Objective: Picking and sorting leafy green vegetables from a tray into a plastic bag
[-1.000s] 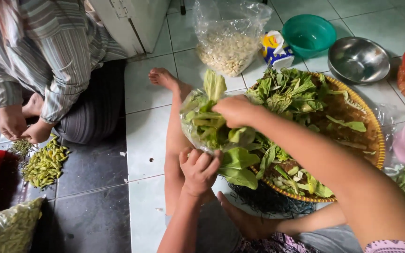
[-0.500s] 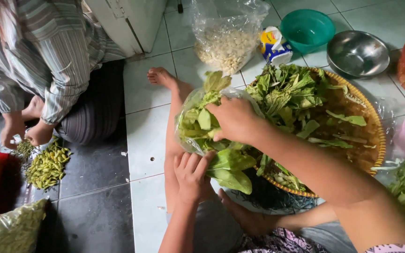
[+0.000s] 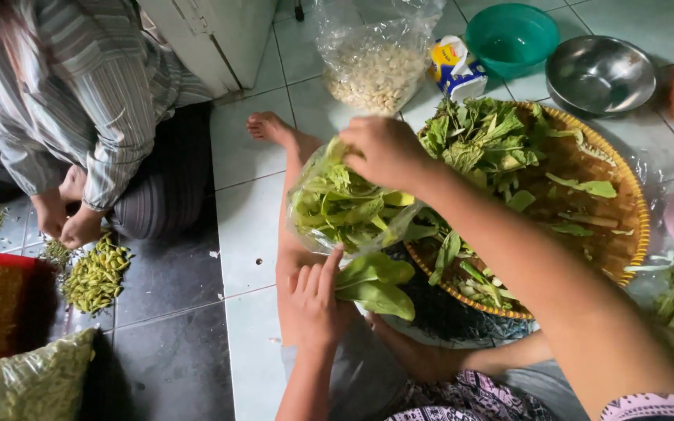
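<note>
The right hand (image 3: 388, 148) gripped the rim of a clear bag of green leaves (image 3: 341, 206), fingers curled closed. The left hand (image 3: 317, 300), fingers extended, pressed against loose leaves (image 3: 376, 284) beneath the bag, beside the woven tray (image 3: 598, 206).

Floor: pale tiles (image 3: 251, 234) lay right, dark tiles (image 3: 173, 359) near left.
Furniture: white cabinet (image 3: 212, 35) stood far.
Light: soft, even.

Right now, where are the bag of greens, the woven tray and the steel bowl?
bag of greens (image 3: 337, 206): head view, on the leaves showing through the clear plastic.
woven tray (image 3: 629, 206): head view, on its bare right rim.
steel bowl (image 3: 601, 74): head view, on the bowl's inner wall.
</note>
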